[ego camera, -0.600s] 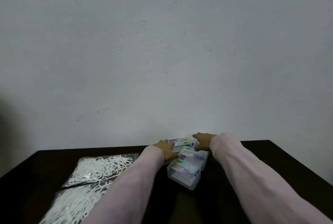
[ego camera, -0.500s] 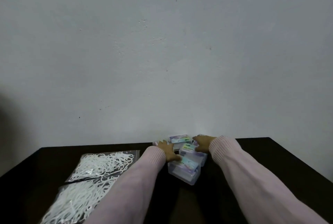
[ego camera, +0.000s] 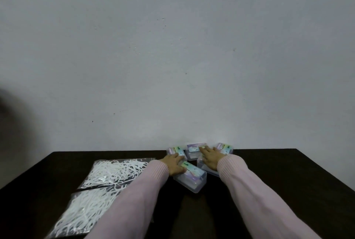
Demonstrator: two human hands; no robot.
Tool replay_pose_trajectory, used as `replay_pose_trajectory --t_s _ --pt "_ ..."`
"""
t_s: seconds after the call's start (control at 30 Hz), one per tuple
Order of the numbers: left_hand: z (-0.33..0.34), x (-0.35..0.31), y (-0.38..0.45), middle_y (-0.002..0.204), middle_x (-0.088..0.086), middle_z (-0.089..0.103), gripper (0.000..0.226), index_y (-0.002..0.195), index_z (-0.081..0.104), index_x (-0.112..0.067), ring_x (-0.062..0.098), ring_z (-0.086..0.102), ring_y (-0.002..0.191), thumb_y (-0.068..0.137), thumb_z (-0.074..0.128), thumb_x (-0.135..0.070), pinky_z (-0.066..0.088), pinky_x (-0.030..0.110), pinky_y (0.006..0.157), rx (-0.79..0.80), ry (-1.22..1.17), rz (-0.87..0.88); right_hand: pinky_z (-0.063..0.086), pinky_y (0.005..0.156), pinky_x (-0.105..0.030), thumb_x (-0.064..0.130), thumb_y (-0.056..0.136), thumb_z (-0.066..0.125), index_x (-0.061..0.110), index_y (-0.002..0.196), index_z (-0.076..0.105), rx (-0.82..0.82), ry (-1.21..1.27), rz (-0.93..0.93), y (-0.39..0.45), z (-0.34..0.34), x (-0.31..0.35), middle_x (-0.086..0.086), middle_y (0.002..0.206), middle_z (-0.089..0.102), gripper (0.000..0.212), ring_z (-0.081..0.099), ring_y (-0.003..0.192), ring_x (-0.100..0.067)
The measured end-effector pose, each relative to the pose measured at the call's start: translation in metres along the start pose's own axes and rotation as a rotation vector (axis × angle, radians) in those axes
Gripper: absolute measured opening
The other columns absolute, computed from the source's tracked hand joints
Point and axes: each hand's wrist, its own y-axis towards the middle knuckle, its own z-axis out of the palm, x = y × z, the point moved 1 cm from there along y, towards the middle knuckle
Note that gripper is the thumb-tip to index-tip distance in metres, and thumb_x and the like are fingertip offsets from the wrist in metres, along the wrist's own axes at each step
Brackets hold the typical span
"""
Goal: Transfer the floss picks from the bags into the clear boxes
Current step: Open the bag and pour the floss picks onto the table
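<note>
Dark table (ego camera: 288,181), lower frame | two bags of white floss picks (ego camera: 107,179) lay lower left | left hand (ego camera: 173,164) and right hand (ego camera: 211,159), fingers spread flat, rested on clustered clear boxes (ego camera: 192,180) at centre | pastel labels unreadable

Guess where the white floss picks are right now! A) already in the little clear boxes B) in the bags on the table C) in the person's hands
B: the floss picks lie inside the bags on the table, beside the left sleeve.
</note>
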Motion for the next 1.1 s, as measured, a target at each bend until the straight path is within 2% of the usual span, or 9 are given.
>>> replay_pose_trajectory --t_s 0.07,0.17,0.33,0.47,0.73,0.83,1.0,1.1 --pt "-0.002 -0.002 -0.001 0.159 0.007 0.004 0.059 0.151 0.011 -0.018 0.025 0.007 0.145 0.1 0.036 -0.035 0.008 0.038 0.116 -0.005 -0.006 0.018 0.002 0.116 -0.046 0.025 0.103 0.022 0.013 0.149 -0.003 0.014 -0.045 0.005 -0.001 0.002 0.002 -0.009 0.157 -0.008 0.054 -0.001 0.144 -0.031" --pt "-0.004 -0.002 0.001 0.159 0.007 0.005 0.058 0.15 0.014 -0.022 0.026 0.01 0.145 0.099 0.038 -0.035 0.01 0.04 0.116 -0.006 -0.043 0.024 0.008 0.114 -0.056 0.019 0.101 0.03 0.009 0.148 0.018 0.027 -0.123 -0.015 -0.001 0.006 0.003 -0.01 0.157 -0.007 0.049 -0.003 0.144 -0.03" --pt "-0.007 0.001 0.003 0.159 0.006 0.004 0.059 0.15 0.016 -0.024 0.028 0.012 0.145 0.098 0.042 -0.032 0.012 0.04 0.116 0.017 -0.073 0.004 0.021 0.113 -0.051 0.013 0.097 0.042 0.008 0.144 0.03 -0.003 -0.056 -0.05 -0.003 0.003 -0.003 -0.008 0.156 0.014 0.048 0.013 0.141 -0.033" --pt "-0.001 -0.006 0.003 0.159 0.006 0.004 0.06 0.15 0.014 -0.024 0.026 0.011 0.145 0.098 0.042 -0.031 0.011 0.038 0.116 0.019 -0.093 0.013 0.026 0.112 -0.044 0.021 0.1 0.031 0.012 0.147 0.022 -0.058 -0.006 -0.057 -0.014 0.008 -0.016 -0.006 0.152 0.018 0.048 0.032 0.134 -0.029" --pt "0.005 -0.042 0.007 0.159 0.004 0.006 0.059 0.15 0.017 -0.025 0.025 0.016 0.144 0.097 0.043 -0.033 0.013 0.038 0.116 0.008 -0.132 0.06 0.02 0.113 -0.039 0.018 0.101 0.027 0.009 0.146 0.022 -0.103 0.059 -0.026 -0.032 0.012 -0.052 -0.007 0.156 0.01 0.046 0.025 0.139 -0.026" --pt "0.007 -0.062 0.008 0.158 0.004 0.012 0.058 0.149 0.02 -0.024 0.024 0.023 0.142 0.097 0.044 -0.033 0.018 0.038 0.115 -0.012 -0.15 0.08 0.029 0.11 -0.043 0.02 0.1 0.029 0.017 0.143 0.028 -0.121 0.049 -0.016 -0.043 0.016 -0.072 -0.006 0.151 0.028 0.043 0.038 0.132 -0.026" --pt "0.015 -0.104 0.013 0.155 0.006 0.022 0.056 0.148 0.024 -0.022 0.024 0.03 0.138 0.097 0.045 -0.032 0.023 0.037 0.113 -0.037 -0.154 0.128 0.029 0.109 -0.05 0.022 0.1 0.031 0.017 0.145 0.026 -0.135 0.104 0.051 -0.069 0.019 -0.108 -0.002 0.15 0.023 0.046 0.034 0.133 -0.026" --pt "0.02 -0.129 0.015 0.154 0.006 0.025 0.055 0.147 0.026 -0.023 0.024 0.032 0.137 0.096 0.046 -0.031 0.025 0.037 0.112 -0.048 -0.183 0.159 0.03 0.11 -0.045 0.022 0.099 0.033 0.017 0.141 0.033 -0.168 0.164 0.092 -0.089 0.019 -0.131 -0.003 0.147 0.028 0.043 0.038 0.13 -0.025"
